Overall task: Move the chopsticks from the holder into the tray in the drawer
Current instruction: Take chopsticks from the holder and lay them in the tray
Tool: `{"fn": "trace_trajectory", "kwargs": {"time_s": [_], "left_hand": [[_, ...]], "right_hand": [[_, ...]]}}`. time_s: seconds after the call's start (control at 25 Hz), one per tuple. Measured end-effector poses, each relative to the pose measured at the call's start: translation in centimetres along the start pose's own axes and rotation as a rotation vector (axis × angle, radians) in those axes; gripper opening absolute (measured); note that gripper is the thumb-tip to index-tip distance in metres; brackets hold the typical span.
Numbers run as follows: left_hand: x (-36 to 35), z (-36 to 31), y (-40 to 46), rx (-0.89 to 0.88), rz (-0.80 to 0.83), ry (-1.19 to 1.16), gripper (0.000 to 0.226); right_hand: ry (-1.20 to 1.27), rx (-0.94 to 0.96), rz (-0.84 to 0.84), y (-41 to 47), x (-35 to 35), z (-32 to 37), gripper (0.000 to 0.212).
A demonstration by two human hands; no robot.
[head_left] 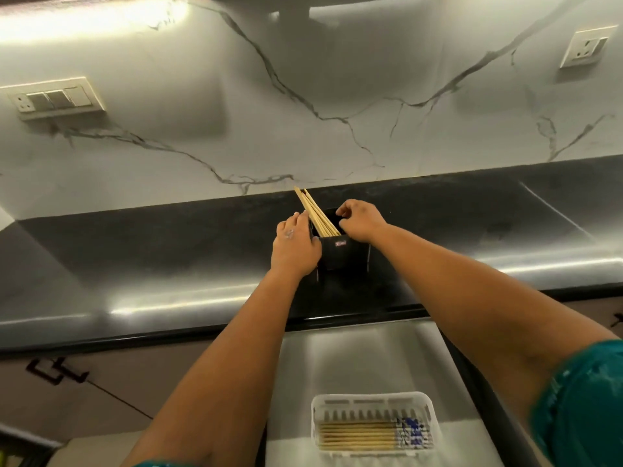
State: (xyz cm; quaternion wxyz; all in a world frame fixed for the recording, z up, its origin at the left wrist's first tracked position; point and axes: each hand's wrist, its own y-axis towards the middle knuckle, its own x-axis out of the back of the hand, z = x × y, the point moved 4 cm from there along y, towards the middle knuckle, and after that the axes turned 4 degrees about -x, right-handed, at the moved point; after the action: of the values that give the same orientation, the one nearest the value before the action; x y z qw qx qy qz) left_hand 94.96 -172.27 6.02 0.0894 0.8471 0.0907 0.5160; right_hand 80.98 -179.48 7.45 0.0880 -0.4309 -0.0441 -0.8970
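Observation:
A black holder (340, 256) stands on the dark counter, with several pale wooden chopsticks (315, 212) leaning out of it to the upper left. My left hand (295, 246) rests against the holder's left side, fingers touching the chopsticks' lower part. On the right rim of the holder sits my right hand (360, 220), fingers curled over the edge. Below, in the open drawer, a white slotted tray (374, 401) holds several chopsticks (357, 436) lying flat, their blue patterned ends to the right.
The dark counter (168, 257) runs left to right under a white marble wall with switch plates (54, 99) and a socket (586, 47). The open drawer (364, 358) has a grey liner. A cabinet handle (55, 370) shows at lower left.

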Motion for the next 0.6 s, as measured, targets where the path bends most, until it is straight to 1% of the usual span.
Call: {"fn": "trace_trajectory", "kwargs": {"time_s": [0.12,0.24,0.28,0.36,0.44,0.6], "left_hand": [[-1.4,1.7,2.7,-0.022,0.017,-0.005,0.059],[-3.0,2.9,3.7,-0.06,0.03,-0.026,0.054],[-3.5,3.4,3.9,-0.091,0.009,0.011,0.052],[-4.3,3.9,3.6,-0.201,-0.06,0.162,0.047],[-4.9,4.2,3.2,-0.265,-0.105,0.24,0.044],[-5.4,5.0,3.2,-0.221,-0.112,0.225,0.043]], "right_hand": [[-0.059,-0.101,0.081,5.3,-2.4,-0.9,0.033],[-0.266,-0.178,0.237,9.3,-5.2,-2.1,0.034],[-0.347,-0.197,0.28,10.5,-6.1,-2.4,0.035],[-0.465,-0.207,0.326,12.2,-7.2,-2.6,0.033],[-0.495,-0.209,0.351,13.2,-8.1,-3.0,0.034],[-0.433,-0.191,0.337,14.3,-8.7,-3.9,0.037]]}}
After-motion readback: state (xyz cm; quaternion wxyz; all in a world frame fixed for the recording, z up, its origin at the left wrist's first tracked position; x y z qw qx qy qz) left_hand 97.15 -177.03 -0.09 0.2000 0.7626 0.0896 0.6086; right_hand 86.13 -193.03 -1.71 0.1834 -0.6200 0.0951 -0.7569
